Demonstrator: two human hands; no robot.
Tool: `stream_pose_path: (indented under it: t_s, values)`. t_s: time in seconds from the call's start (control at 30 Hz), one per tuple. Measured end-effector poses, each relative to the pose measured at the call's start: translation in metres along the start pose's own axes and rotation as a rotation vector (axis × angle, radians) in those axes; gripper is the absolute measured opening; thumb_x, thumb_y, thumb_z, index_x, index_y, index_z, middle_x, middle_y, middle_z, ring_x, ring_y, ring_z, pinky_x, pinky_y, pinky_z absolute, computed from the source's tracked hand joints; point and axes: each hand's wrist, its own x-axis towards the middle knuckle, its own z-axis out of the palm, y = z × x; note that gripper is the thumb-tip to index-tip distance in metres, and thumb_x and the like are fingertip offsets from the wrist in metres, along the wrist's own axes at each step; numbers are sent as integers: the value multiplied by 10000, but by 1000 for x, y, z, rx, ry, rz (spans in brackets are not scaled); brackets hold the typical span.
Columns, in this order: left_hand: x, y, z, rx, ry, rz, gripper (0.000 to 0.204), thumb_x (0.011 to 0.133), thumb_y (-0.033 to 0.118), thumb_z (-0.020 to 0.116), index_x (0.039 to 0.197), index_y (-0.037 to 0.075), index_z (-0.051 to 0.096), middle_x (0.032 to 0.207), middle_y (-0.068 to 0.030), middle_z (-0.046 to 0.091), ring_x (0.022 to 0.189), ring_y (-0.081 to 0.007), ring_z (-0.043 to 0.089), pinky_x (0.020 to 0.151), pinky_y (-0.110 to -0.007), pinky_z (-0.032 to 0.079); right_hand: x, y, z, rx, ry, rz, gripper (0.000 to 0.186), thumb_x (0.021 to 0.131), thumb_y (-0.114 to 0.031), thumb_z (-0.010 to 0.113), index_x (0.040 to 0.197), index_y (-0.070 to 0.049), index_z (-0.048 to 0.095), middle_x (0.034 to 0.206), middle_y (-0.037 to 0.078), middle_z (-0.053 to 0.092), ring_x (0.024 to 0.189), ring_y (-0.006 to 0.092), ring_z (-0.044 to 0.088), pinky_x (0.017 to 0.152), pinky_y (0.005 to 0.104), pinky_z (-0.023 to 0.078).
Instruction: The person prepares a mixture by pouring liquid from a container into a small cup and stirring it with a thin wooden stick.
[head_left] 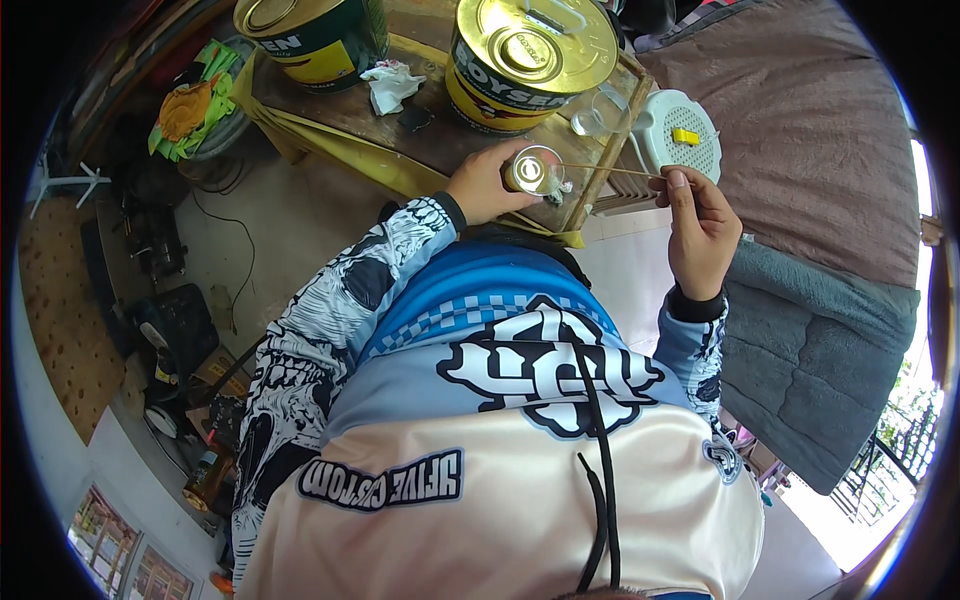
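My left hand (482, 186) is wrapped round a small clear cup (540, 168) at the near edge of a wooden table. Something pale yellowish shows inside the cup; glare hides what it is. Between the thumb and fingers of my right hand (704, 234) is the end of a thin wooden stick (612, 170). The stick runs left to the cup; I cannot tell whether its tip is inside or only at the rim. A large can with a gold lid (535, 48) stands just beyond the cup. Another clear cup (597, 114) is to the right of that can.
The worn wooden table (415, 150) also bears a second large can (318, 52) and a crumpled white tissue (391, 86). A pale stool (660, 110) with a small yellow object (685, 136) stands right. Brown bedding (800, 110) lies farther right; a cable (246, 255) trails across the left floor.
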Motion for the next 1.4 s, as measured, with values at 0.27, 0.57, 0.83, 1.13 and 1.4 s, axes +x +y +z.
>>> stream_pose_path:
  t_s: [0.27, 0.57, 0.83, 1.13, 1.4]
  values:
    - [0, 3, -1, 41, -12, -1, 752, 729, 238, 904, 1373, 40, 570, 1303, -169, 665, 1185, -295, 661, 1039, -393, 517, 0, 31, 46, -327, -166, -2, 159, 958, -125, 702, 1043, 4, 739, 870, 147, 747, 735, 201, 712, 668, 305, 542]
    - [-1, 7, -3, 17, -38, -42, 751, 739, 168, 891, 1400, 46, 556, 1337, -127, 659, 1200, -234, 662, 1057, -371, 516, 6, 53, 77, -436, -279, -324, 97, 918, -95, 698, 965, -12, 715, 837, 195, 697, 763, 390, 678, 693, 450, 536]
    - [0, 11, -4, 1, -55, -65, 755, 744, 181, 898, 1403, 44, 555, 1331, -130, 662, 1191, -229, 666, 1047, -367, 521, 12, 52, 80, -495, -316, -361, 105, 889, -87, 698, 961, -13, 715, 825, 188, 681, 752, 398, 661, 690, 468, 523]
    - [0, 4, 1, -6, 23, -1, 701, 716, 273, 892, 1325, 70, 609, 1228, -185, 695, 1141, -346, 676, 995, -426, 527, 12, 47, 76, -534, -263, -422, 115, 875, -74, 705, 972, -15, 724, 821, 188, 689, 753, 396, 665, 691, 468, 522]
    - [0, 4, -2, 37, -59, -28, 749, 747, 171, 896, 1400, 40, 554, 1328, -127, 660, 1193, -218, 664, 1051, -362, 519, 26, 48, 70, -428, -412, -410, 139, 862, -46, 688, 994, -21, 725, 808, 179, 686, 748, 389, 666, 706, 453, 540]
